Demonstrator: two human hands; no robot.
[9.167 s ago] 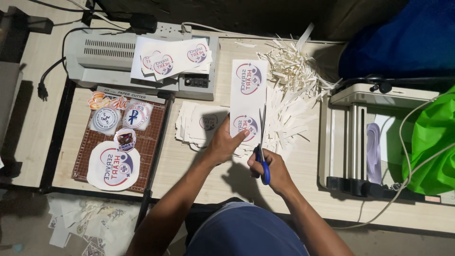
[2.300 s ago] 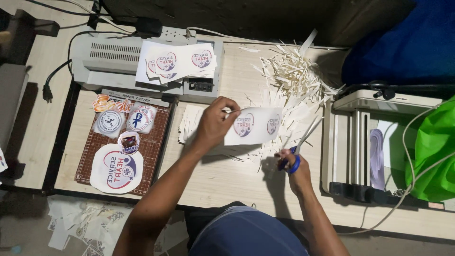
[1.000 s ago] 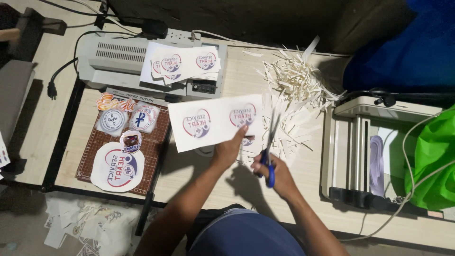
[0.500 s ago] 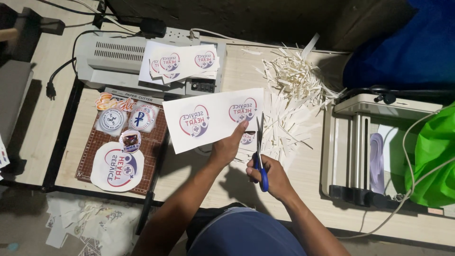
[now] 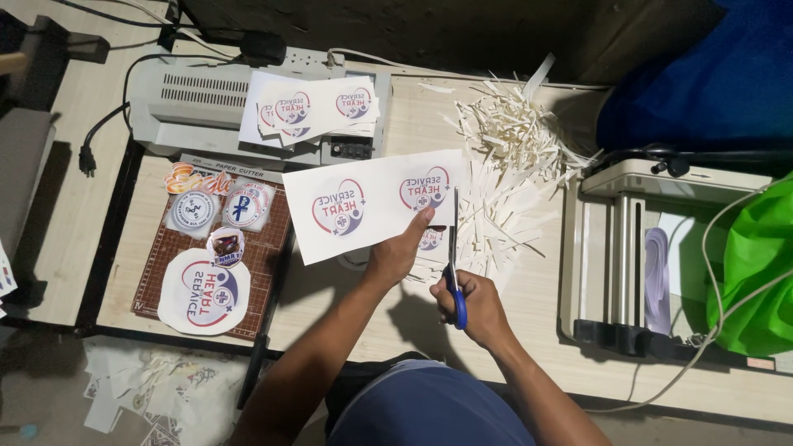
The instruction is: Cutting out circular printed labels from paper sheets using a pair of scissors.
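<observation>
Left hand (image 5: 395, 254): fingers pinch the printed sheet (image 5: 372, 202) (lower edge).
Right hand (image 5: 475, 304): fingers grip blue-handled scissors (image 5: 453, 260), blades at sheet.

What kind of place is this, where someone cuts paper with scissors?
Probably a small print or sticker-making workshop. A laminating machine sits at the back of the wooden table, a paper cutter board holds round printed stickers, and a heap of trimmed paper strips lies beside the printed sheet being cut.
</observation>
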